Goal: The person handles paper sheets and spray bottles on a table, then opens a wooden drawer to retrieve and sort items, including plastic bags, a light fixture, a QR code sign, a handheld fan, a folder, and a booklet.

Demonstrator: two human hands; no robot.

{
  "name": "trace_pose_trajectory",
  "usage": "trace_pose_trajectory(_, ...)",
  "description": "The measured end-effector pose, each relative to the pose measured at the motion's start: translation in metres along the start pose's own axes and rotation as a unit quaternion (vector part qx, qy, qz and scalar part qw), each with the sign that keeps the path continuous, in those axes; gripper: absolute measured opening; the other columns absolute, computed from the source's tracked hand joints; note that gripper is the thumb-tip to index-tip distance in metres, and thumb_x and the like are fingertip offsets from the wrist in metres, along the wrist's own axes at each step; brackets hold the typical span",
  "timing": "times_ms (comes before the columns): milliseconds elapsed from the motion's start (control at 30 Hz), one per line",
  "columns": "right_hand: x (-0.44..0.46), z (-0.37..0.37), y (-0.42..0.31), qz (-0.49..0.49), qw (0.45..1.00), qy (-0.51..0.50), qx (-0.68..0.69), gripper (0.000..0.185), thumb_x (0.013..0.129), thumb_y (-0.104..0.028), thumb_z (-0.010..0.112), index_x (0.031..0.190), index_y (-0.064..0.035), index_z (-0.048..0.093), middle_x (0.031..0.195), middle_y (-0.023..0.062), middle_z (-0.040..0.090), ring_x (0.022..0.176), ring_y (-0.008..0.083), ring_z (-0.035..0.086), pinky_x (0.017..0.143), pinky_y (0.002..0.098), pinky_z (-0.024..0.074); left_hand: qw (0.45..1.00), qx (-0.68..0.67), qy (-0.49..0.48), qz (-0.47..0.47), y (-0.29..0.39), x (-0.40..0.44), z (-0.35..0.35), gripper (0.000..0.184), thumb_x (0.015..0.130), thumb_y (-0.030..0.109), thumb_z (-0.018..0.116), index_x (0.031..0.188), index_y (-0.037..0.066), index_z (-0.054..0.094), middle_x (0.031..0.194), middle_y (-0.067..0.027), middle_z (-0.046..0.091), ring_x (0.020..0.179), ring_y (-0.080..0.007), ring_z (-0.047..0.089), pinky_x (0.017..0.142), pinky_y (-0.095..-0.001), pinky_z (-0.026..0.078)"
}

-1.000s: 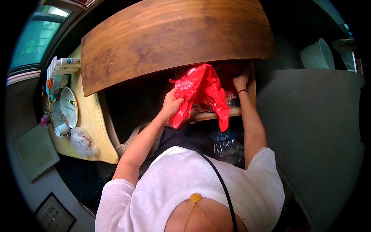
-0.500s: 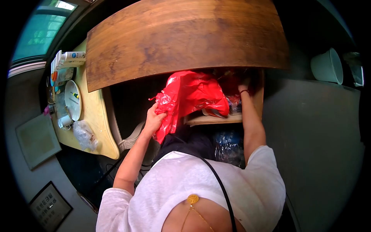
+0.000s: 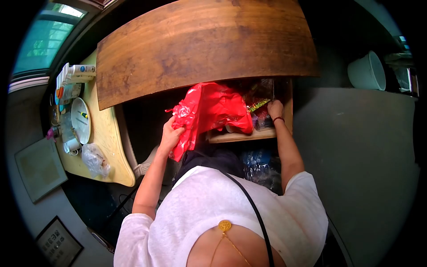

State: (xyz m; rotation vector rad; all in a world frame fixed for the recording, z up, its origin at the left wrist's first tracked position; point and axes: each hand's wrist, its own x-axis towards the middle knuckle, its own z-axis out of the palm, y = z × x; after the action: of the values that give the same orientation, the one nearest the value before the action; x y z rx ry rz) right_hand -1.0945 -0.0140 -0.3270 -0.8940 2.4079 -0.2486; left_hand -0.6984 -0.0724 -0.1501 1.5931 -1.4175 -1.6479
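A red plastic bag [image 3: 218, 107] hangs partly over the front of an open wooden drawer [image 3: 242, 137]. My left hand [image 3: 171, 137] is closed on the bag's left edge. Inside the drawer, at its right side, my right hand [image 3: 275, 109] has its fingers curled on a shiny gold-green packet [image 3: 259, 105]. Clear crinkled plastic shows just above that packet. Small dark items [image 3: 263, 122] lie in the drawer below my right hand, partly hidden by the red bag.
The wooden tabletop [image 3: 204, 44] overhangs the drawer. On the left, a pale yellow table [image 3: 116, 155] carries a white plate [image 3: 81, 120], bottles, a mug [image 3: 71, 145] and a knotted plastic bag [image 3: 95, 160]. Plastic-wrapped goods [image 3: 260, 169] sit below the drawer. A white bucket [image 3: 367, 71] stands far right.
My right hand has come back toward me from deep in the drawer, and the gold-green packet now shows beside it. My left hand still grips the red bag.
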Motion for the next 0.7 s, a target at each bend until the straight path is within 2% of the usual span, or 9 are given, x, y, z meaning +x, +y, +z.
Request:
trace_pose_trajectory(167, 0.017, -0.023, -0.003, -0.046, 0.996, -0.035, -0.075, 0.04, 0.063, -0.027, 0.067, 0.088, 0.0037, 0.062, 0.093, 0.0261, 0.059, 0.092, 0.0378, 0.056, 0.081, 0.0431, 0.0441, 0.997, 0.072, -0.008, 0.02, 0.015, -0.009, -0.015, 0.034, 0.067, -0.002, 0.053, 0.1, -0.001, 0.055, 0.088, -0.0074, 0.062, 0.079, -0.0121, 0.058, 0.074, -0.0249, 0.044)
trace_pose_trajectory(233, 0.021, -0.036, -0.018, -0.085, 0.994, 0.035, 0.066, 0.048, 0.062, -0.029, 0.068, 0.095, 0.005, 0.059, 0.106, 0.0274, 0.054, 0.1, 0.0354, 0.053, 0.086, 0.0407, 0.0419, 0.998, 0.063, -0.018, 0.017, 0.009, -0.008, -0.019, 0.037, 0.067, -0.005, 0.052, 0.104, 0.0, 0.054, 0.091, -0.0036, 0.061, 0.081, -0.0112, 0.058, 0.076, -0.0248, 0.045)
trace_pose_trajectory(300, 0.032, -0.027, -0.039, -0.019, 0.986, -0.105, 0.131, 0.057, 0.062, -0.031, 0.069, 0.105, 0.0024, 0.055, 0.113, 0.0248, 0.051, 0.105, 0.0337, 0.05, 0.088, 0.039, 0.0404, 1.0, 0.016, -0.022, 0.003, 0.013, -0.01, -0.018, 0.036, 0.067, -0.004, 0.052, 0.103, 0.0, 0.054, 0.091, -0.0035, 0.061, 0.082, -0.0112, 0.057, 0.076, -0.0248, 0.045)
trace_pose_trajectory(367, 0.054, 0.031, -0.048, -0.246, 0.936, 0.119, 0.22, 0.076, 0.061, -0.039, 0.071, 0.117, 0.0048, 0.045, 0.112, 0.0265, 0.052, 0.102, 0.0335, 0.053, 0.083, 0.0363, 0.0443, 0.999, 0.023, -0.02, 0.01, 0.014, -0.01, -0.02, 0.036, 0.067, -0.004, 0.053, 0.103, 0.0, 0.054, 0.091, -0.0032, 0.061, 0.082, -0.0111, 0.057, 0.076, -0.0245, 0.045)
trace_pose_trajectory(400, 0.048, 0.032, -0.059, -0.247, 0.936, 0.117, 0.223, 0.076, 0.061, -0.039, 0.071, 0.117, 0.0048, 0.045, 0.112, 0.0265, 0.052, 0.102, 0.0335, 0.053, 0.083, 0.0363, 0.0443, 0.999, 0.03, -0.021, 0.012, 0.019, -0.011, -0.018, 0.036, 0.067, -0.004, 0.053, 0.103, 0.0, 0.054, 0.09, -0.0031, 0.061, 0.082, -0.0109, 0.057, 0.076, -0.0244, 0.044)
trace_pose_trajectory(467, 0.036, 0.022, -0.086, -0.061, 0.985, 0.061, 0.151, 0.075, 0.062, -0.05, 0.066, 0.119, -0.0046, 0.047, 0.109, 0.0189, 0.056, 0.099, 0.0345, 0.053, 0.084, 0.0398, 0.0432, 0.999, 0.041, -0.019, 0.017, 0.028, -0.013, -0.019, 0.036, 0.067, -0.005, 0.053, 0.103, 0.0, 0.055, 0.09, -0.003, 0.061, 0.081, -0.0107, 0.057, 0.077, -0.0243, 0.044)
trace_pose_trajectory(567, 0.068, 0.06, -0.064, -0.094, 0.984, 0.075, 0.13, 0.076, 0.061, -0.055, 0.064, 0.116, -0.0041, 0.049, 0.11, 0.0191, 0.055, 0.098, 0.0346, 0.054, 0.084, 0.0396, 0.0439, 1.0, 0.001, -0.01, 0.017, 0.042, -0.013, -0.021, 0.034, 0.066, -0.004, 0.055, 0.1, 0.0, 0.055, 0.089, -0.0038, 0.061, 0.082, -0.0114, 0.057, 0.076, -0.025, 0.044)
trace_pose_trajectory(633, 0.085, 0.077, -0.06, -0.001, 0.98, 0.094, 0.175, 0.067, 0.065, -0.051, 0.062, 0.111, -0.0038, 0.052, 0.107, 0.0181, 0.057, 0.093, 0.0345, 0.056, 0.08, 0.0401, 0.0459, 0.999, -0.034, -0.004, 0.028, 0.062, -0.011, -0.026, 0.034, 0.065, -0.005, 0.055, 0.098, 0.0, 0.056, 0.087, -0.0031, 0.061, 0.081, -0.011, 0.057, 0.076, -0.0247, 0.045)
trace_pose_trajectory(700, 0.09, 0.08, -0.048, -0.244, 0.942, 0.209, 0.102, 0.063, 0.066, -0.042, 0.066, 0.11, 0.0006, 0.051, 0.105, 0.0174, 0.057, 0.094, 0.0287, 0.055, 0.079, 0.0372, 0.0444, 0.997, -0.055, 0.014, 0.059, 0.073, 0.0, -0.033, 0.031, 0.065, -0.006, 0.054, 0.095, 0.0, 0.057, 0.084, -0.0029, 0.061, 0.078, -0.0108, 0.058, 0.074, -0.0237, 0.045)
